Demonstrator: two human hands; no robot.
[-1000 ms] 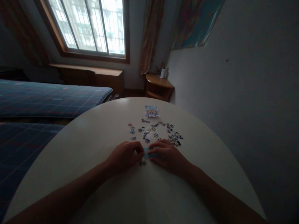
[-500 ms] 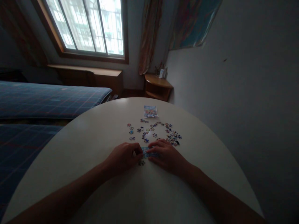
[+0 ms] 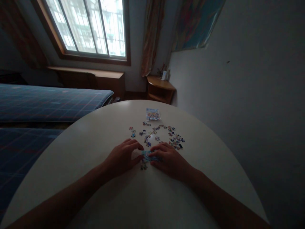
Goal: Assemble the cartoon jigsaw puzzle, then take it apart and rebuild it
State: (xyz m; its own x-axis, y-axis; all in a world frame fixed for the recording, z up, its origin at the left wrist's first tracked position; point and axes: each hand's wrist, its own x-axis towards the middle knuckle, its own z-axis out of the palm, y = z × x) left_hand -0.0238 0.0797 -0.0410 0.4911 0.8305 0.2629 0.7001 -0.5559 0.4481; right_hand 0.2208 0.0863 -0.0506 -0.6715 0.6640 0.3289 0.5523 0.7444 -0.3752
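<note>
Both hands rest on a round white table [image 3: 95, 133]. Between them lies a small blue cluster of joined puzzle pieces [image 3: 145, 154]. My right hand [image 3: 168, 160] pinches that cluster's right side between thumb and fingers. My left hand [image 3: 122, 156] lies flat at the cluster's left, fingers stretched forward and thumb tip beside it, holding nothing. One loose piece [image 3: 143, 167] sits just below the cluster. Several loose puzzle pieces [image 3: 164, 135] are scattered beyond the hands. A small picture card [image 3: 152, 114] lies further back.
A grey wall [image 3: 238, 95] runs close along the table's right side. A bed with a blue plaid cover [image 3: 47, 100] is on the left. At the back, a window [image 3: 90, 27], a wooden ledge [image 3: 95, 74] and a corner shelf [image 3: 160, 86].
My left hand's fingers have uncurled and now stretch flat on the table. My right hand stays on the cluster. The view has shifted slightly.
</note>
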